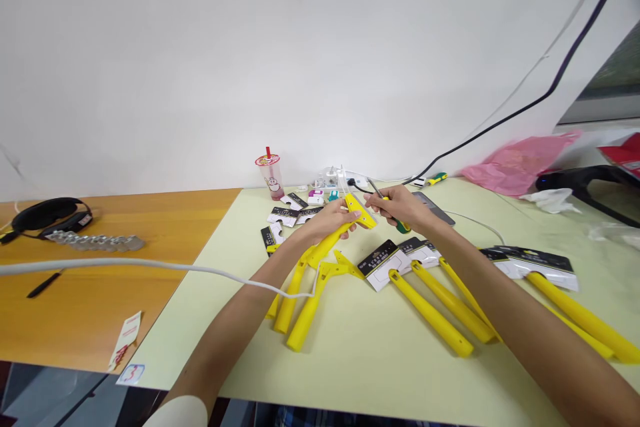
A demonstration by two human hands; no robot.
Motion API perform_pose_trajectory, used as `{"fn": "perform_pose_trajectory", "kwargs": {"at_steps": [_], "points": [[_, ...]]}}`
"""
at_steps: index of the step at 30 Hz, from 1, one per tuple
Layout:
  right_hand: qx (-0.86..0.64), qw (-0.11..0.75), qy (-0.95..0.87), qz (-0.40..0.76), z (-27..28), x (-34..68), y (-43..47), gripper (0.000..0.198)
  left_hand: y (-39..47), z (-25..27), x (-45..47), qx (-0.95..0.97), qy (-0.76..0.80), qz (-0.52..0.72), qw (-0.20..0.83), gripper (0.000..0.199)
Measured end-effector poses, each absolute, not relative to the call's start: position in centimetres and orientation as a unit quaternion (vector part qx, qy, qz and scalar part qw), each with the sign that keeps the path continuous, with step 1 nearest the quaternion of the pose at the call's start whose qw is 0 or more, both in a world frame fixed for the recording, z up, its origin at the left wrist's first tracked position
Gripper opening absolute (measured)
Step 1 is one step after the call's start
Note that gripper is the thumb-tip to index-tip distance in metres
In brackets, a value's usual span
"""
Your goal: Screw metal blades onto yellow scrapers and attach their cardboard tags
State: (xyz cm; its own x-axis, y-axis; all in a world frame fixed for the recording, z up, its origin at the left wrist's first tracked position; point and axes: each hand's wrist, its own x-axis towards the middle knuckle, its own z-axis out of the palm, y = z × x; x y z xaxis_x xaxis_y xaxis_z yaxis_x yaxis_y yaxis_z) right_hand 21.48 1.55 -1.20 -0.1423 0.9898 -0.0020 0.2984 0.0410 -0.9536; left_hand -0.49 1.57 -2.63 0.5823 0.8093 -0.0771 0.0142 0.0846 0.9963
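Tabletop (350, 353) below curled right hand (399, 205)

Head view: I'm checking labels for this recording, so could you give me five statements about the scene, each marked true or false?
1. The left hand holds a yellow tool. True.
2. The right hand is empty. False: it holds a screwdriver.
3. A cup with a red straw stands upright on the pale table. True.
4. The pink bag lies left of the cup in the picture. False: it lies to the right of it.
5. The wood-coloured table is at the left of the picture. True.
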Motion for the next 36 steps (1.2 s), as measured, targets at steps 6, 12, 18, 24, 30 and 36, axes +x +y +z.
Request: {"fn": "perform_pose_trajectory", "kwargs": {"at_steps": [6, 12, 18, 24, 30, 36], "points": [[-0.471, 0.337, -0.571, 0.582, -2.9, 21.1, 2.1, 0.068, 1.5, -2.3, -0.7, 0.602, 0.337, 0.289, 0.663, 0.047], [-0.433, 0.313, -0.591, 0.604, -2.6, 20.9, 1.7, 0.067, 1.5, -2.0, -1.0, 0.623, 0.337, 0.278, 0.649, 0.056], [-0.463, 0.361, -0.573, 0.572, -2.2, 20.7, 1.5, 0.061, 1.2, -2.1, -0.9, 0.673, 0.377, 0.31, 0.556, 0.071], [-0.498, 0.417, -0.542, 0.533, -1.3, 21.3, 1.8, 0.057, 1.1, -1.5, -1.3, 0.814, 0.321, 0.361, 0.322, 0.062], [-0.478, 0.44, -0.527, 0.549, -0.1, 21.8, 1.4, 0.057, 0.5, 0.0, -2.0, 0.907, 0.244, 0.271, 0.21, 0.05], [-0.413, 0.47, -0.523, 0.579, 1.3, 21.3, 0.2, 0.061, -0.4, 2.3, -3.1, 0.916, 0.256, 0.265, 0.161, 0.051]]}}
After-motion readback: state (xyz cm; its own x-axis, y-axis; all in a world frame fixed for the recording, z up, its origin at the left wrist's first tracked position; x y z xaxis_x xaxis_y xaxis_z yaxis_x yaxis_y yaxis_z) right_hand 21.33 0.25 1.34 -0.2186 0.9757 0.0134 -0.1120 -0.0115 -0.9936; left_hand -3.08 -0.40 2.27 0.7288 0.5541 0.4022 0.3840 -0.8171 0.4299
